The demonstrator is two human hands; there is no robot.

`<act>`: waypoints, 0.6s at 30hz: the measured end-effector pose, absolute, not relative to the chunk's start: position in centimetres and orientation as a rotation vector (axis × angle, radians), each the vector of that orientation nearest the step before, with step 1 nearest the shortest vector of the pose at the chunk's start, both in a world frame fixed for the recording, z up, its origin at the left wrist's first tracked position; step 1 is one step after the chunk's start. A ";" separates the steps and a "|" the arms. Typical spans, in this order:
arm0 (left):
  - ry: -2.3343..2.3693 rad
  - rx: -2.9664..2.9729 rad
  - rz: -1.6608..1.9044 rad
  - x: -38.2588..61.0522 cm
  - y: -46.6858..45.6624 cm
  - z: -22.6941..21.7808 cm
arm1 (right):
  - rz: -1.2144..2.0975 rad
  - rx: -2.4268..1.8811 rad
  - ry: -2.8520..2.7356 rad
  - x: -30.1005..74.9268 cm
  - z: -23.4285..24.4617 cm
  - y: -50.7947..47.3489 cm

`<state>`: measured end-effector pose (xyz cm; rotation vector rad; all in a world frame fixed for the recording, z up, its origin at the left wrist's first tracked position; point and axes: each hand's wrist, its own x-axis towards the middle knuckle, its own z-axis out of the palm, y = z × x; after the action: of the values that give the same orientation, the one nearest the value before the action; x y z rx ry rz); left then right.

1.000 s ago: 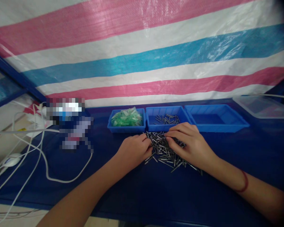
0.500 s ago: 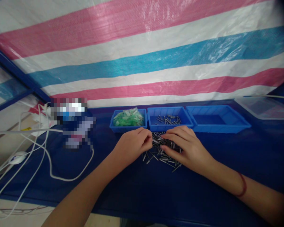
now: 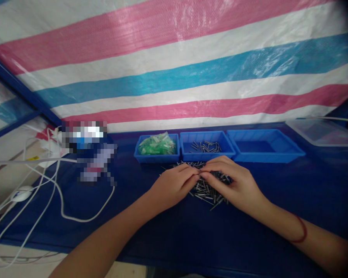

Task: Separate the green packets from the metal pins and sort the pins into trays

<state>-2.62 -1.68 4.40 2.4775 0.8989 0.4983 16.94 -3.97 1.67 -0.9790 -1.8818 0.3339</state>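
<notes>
A heap of small dark metal pins (image 3: 210,191) lies on the blue table (image 3: 168,231), in front of three blue trays. My left hand (image 3: 174,185) rests on the heap's left side, fingers curled and pressed together. My right hand (image 3: 233,183) lies on the heap's right side with fingers bent down onto the pins. The fingertips of both hands meet over the pile. What each hand pinches is too small to make out. The middle tray (image 3: 205,154) holds a few pins. The left tray (image 3: 158,156) holds green plastic pieces.
An empty blue tray (image 3: 263,154) stands at the right, and a clear plastic lid or box (image 3: 321,133) lies beyond it. White cables (image 3: 58,193) and a blurred object (image 3: 88,150) lie on the left. A striped tarpaulin (image 3: 174,69) closes off the back.
Both hands have drawn together over the pile; the left hand moved right until its fingertips meet the right hand's. The pins are gathered into a tighter heap.
</notes>
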 end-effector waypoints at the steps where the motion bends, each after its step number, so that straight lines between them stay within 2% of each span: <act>1: 0.900 2.471 0.510 -2.5 -1.8 4.2 | 0.346 -0.999 -1.859 16.9 1.7 -4.0; 10: 0.982 2.363 0.572 -1.9 -1.9 3.6 | 0.344 -0.963 -1.881 16.7 1.9 -4.2; 18: 1.142 2.260 0.713 -2.3 -1.3 4.1 | 0.117 -0.966 -1.993 17.8 2.0 -3.0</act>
<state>-2.30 -1.32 4.10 2.2602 1.1423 0.7128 17.76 -3.01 1.96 -0.9658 -1.9930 0.1167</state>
